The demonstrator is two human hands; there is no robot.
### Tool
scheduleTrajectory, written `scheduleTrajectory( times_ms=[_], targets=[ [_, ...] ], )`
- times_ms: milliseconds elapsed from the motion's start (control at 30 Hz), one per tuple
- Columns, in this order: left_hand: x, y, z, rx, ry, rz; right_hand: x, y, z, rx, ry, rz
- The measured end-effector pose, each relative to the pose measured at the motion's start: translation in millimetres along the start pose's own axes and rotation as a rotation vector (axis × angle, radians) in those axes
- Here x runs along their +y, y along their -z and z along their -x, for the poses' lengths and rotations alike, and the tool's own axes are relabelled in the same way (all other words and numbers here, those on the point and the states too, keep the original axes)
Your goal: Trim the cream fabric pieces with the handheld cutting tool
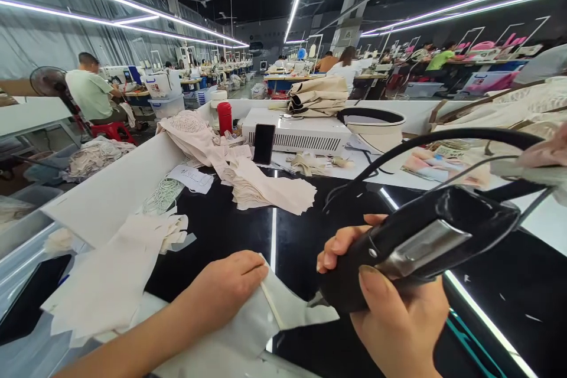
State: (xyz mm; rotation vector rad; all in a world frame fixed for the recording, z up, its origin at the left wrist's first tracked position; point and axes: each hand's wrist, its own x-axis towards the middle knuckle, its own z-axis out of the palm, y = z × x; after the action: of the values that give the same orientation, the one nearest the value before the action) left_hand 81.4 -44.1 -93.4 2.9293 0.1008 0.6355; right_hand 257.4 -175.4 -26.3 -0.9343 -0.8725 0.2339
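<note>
Right hand [398, 319] clamps fingers round a black corded tool [425, 236]; left hand [225, 286], fingers together, flat, pins pale fabric [287, 307]; a slip might catch them.

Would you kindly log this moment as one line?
left hand: pressing fabric | right hand: grips tool | tool tip: at fabric edge

A handheld tool [416, 248] of glossy black plastic with a brushed metal plate gleams over a mirror-smooth black worktop [212, 230] strewn with matt cream cloth pieces [266, 189], a shiny red flask [224, 117] behind.
</note>
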Motion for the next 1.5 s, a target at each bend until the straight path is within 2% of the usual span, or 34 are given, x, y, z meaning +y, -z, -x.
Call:
scheduleTrajectory(
  times_ms=[133,267,467,733,1067,1500],
  targets=[
    [1.4,-1.7,-0.7,0.033,-0.013,-0.006,11.6,-17.1,-14.1,0.017,0.018,-0.046],
    [2.7,-4.0,-0.2,0.042,-0.007,0.008,28.3,-34.1,-24.3,-0.023,0.017,-0.079],
    [4.8,-5.0,-0.2,0.053,-0.006,0.026,43.6,-46.9,-27.6,-0.034,0.01,-0.089],
    [7.4,-1.6,-1.7,0.017,0.028,0.065,46.1,-44.6,-23.0,-0.057,0.008,-0.105],
    [7.5,-1.8,-2.3,0.142,-0.022,0.01,41.8,-47.8,-23.1,-0.059,0.024,-0.103],
    [6.5,-0.8,-0.5,0.143,-0.031,-0.024,37.4,-38.4,-15.6,-0.044,0.026,-0.131]
  ],
)
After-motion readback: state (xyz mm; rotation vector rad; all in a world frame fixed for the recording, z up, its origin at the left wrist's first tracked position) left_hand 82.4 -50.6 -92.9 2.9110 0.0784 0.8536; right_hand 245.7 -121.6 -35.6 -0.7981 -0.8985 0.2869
